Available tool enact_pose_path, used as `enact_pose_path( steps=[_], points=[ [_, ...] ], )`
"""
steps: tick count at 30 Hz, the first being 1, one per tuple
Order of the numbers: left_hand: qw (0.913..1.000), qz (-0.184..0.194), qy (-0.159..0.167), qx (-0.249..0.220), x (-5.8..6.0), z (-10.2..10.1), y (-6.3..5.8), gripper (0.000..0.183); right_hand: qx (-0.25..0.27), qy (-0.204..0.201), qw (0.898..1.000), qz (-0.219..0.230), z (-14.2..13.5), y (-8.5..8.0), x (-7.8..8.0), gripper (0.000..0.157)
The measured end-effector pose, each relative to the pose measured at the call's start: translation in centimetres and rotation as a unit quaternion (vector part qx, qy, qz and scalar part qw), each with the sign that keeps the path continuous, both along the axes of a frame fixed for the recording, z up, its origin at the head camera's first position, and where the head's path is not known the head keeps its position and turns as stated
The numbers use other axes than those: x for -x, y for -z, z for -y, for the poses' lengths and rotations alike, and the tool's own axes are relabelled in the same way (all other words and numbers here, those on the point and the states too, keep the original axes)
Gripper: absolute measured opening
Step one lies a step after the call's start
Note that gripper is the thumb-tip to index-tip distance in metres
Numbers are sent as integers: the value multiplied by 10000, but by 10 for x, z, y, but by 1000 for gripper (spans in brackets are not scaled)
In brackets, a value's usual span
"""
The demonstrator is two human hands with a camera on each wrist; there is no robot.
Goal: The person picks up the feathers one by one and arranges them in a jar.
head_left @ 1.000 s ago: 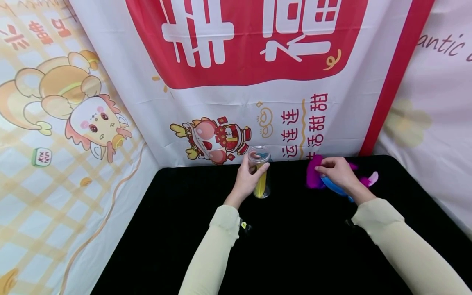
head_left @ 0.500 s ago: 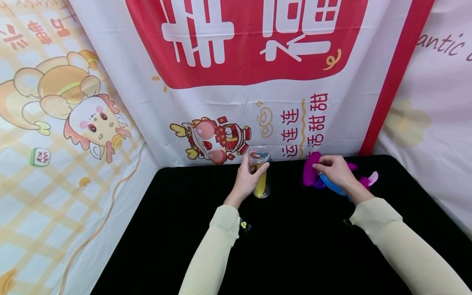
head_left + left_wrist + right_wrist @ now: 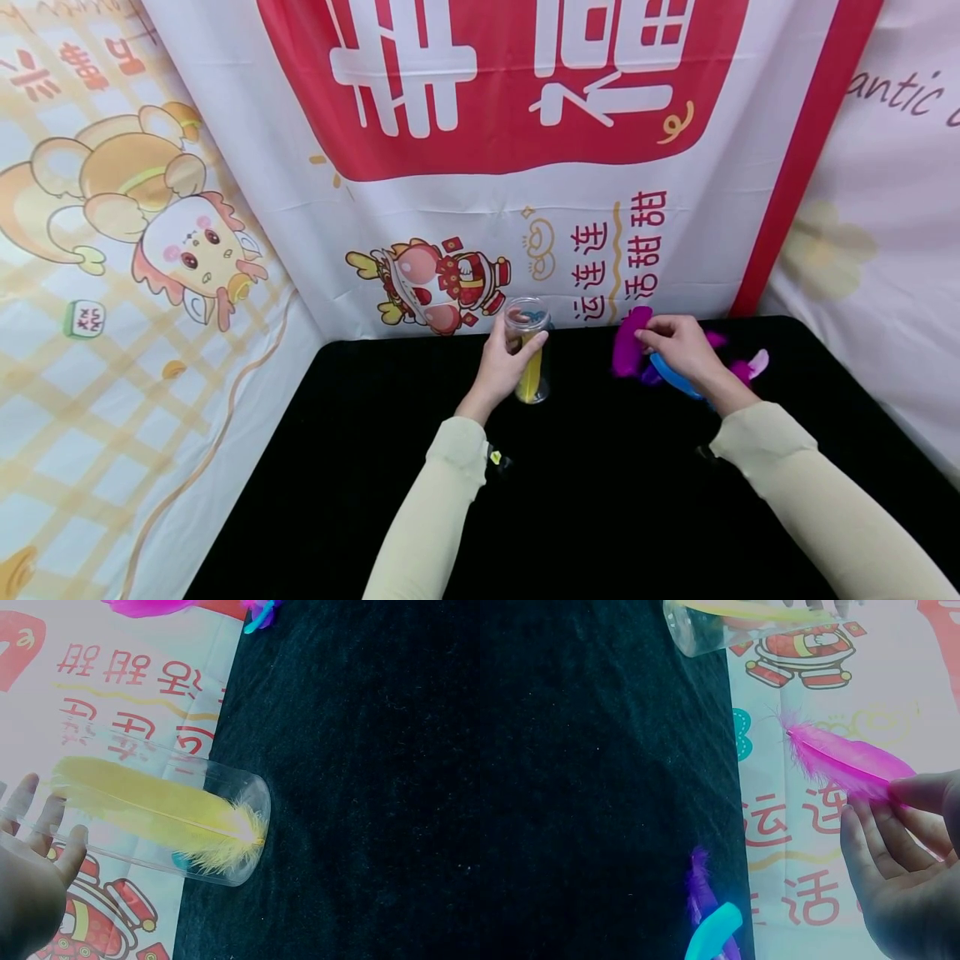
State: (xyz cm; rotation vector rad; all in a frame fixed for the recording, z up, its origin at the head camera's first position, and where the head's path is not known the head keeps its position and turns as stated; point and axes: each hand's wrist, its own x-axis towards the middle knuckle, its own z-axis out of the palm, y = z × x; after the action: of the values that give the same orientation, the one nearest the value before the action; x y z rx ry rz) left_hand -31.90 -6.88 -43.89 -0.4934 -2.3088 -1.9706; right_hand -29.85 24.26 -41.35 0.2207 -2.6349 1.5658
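Between thumb and fingertips of the right grip (image 3: pixel 678 346), a pink feather (image 3: pixel 847 757) is pinched near its broad end, its fluffy quill end slanting down and toward the left grip (image 3: pixel 498 362). That left grip is wrapped round a clear jar (image 3: pixel 229 784), upright, its mouth just above the thumb; whether its base touches the desk (image 3: pixel 600 517), I cannot tell. Beside the left fingers, inside the jar, stands a yellow feather (image 3: pixel 150 799), fluffy end at the bottom.

My reading of the step: the pink feather is being brought across to the jar. The pinch suits that, since the quill can lead. Hold lightly; the soft blade will probably crease if squeezed or rolled. Raise the right grip until the quill clears the rim beside the left grip, turn the feather nearer to vertical, and only then lower it, alongside the yellow one rather than against it. The left grip should steady the jar without pressing hard, fingers clear of the mouth.

Below the right grip lie a purple feather (image 3: pixel 699 889) and a blue curved piece (image 3: pixel 715 930); moving upward first should avoid dragging either. Right of that grip, past the wrist, are more pink pieces (image 3: pixel 741 369).
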Motion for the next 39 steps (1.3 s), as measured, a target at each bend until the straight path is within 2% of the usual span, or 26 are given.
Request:
enact_pose_path(
  steps=[28, 39],
  points=[
    [10000, 5, 31, -6, 1, 0, -1, 64, -1, 28, 10000, 27, 8, -11, 0, 25],
    [10000, -22, -1, 15, 0, 0, 1, 65, -14, 67, 9998, 175, 12, -19, -1, 32]
  ],
)
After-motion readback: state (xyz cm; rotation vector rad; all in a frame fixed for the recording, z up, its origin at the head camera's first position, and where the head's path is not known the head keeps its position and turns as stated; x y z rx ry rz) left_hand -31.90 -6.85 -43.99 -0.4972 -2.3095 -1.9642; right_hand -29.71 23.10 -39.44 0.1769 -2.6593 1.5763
